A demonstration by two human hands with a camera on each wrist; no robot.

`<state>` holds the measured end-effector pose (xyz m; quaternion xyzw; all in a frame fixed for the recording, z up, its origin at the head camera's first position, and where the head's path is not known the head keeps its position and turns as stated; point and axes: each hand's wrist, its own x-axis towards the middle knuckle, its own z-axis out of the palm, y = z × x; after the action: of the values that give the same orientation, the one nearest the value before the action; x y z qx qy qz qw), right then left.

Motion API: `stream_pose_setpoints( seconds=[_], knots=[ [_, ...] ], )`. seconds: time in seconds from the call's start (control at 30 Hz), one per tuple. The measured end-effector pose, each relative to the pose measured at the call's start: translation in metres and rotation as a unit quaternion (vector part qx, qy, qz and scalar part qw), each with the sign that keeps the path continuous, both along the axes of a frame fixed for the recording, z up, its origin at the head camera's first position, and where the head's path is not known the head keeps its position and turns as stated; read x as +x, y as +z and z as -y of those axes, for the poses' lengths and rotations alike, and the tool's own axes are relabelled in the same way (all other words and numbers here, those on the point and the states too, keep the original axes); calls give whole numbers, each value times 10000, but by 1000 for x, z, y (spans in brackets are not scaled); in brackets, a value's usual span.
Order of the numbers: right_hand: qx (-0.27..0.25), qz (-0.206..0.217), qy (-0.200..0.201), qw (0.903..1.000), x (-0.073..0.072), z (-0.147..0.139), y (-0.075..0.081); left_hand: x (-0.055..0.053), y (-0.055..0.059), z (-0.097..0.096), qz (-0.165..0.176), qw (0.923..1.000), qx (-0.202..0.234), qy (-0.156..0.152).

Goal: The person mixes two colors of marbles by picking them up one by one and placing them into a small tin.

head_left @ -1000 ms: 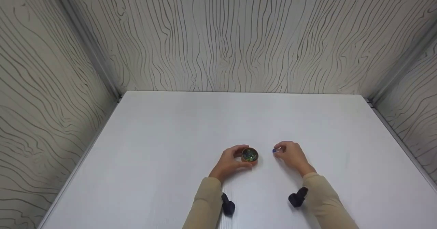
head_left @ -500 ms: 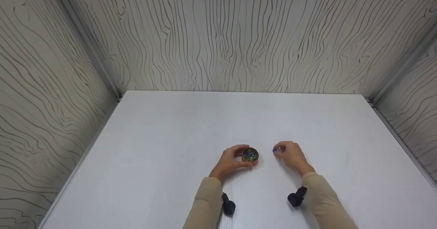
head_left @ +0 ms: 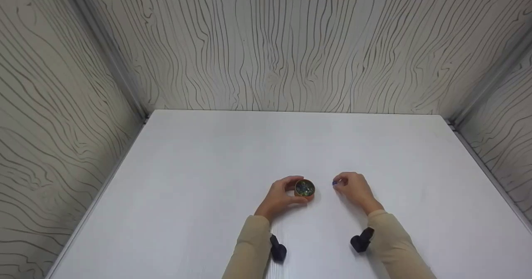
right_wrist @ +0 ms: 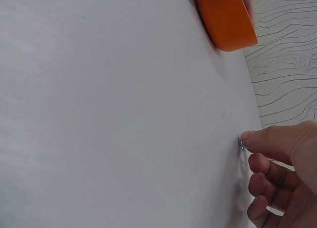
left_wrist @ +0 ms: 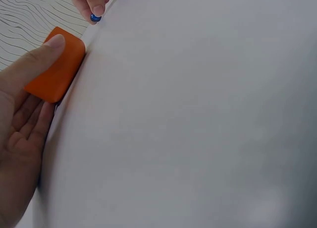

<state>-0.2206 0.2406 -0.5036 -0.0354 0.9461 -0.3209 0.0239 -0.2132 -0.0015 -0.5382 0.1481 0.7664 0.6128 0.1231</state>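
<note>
My left hand point(head_left: 279, 196) holds a small orange cup point(left_wrist: 64, 69) on the white table, thumb on one side and fingers on the other. Inside the cup, shiny green and dark glass marbles point(head_left: 304, 188) show in the head view. To the right of the cup, my right hand point(head_left: 354, 188) pinches a small glossy blue marble point(left_wrist: 95, 18) between thumb and fingertips, close over the tabletop. Most of that marble is hidden behind the thumb in the right wrist view, where the other fingers point(right_wrist: 265, 186) curl loosely below.
The white tabletop point(head_left: 199, 162) stretches around both hands. Wood-grain patterned panels point(head_left: 266, 46) stand along its back and sides. A black wrist camera point(head_left: 278, 250) is strapped to the left sleeve, and another black camera point(head_left: 361, 240) sits on the right one.
Hardly anything moves. The left hand stays around the cup, and the right hand keeps its pinch on the blue marble in the same spot.
</note>
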Motion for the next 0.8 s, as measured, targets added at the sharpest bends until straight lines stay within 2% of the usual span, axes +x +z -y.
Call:
stream_pose_setpoints(
  seconds=[0.33, 0.6, 0.8],
  knots=[
    [37, -17, -24, 10000, 2, 4, 3, -1, 0, 0, -76, 9999, -88, 9],
    [8, -22, -35, 10000, 6, 8, 7, -1, 0, 0, -4, 10000, -94, 4],
    [22, 10, -43, 10000, 8, 12, 8, -1, -1, 0, -103, 9999, -74, -16]
  ],
)
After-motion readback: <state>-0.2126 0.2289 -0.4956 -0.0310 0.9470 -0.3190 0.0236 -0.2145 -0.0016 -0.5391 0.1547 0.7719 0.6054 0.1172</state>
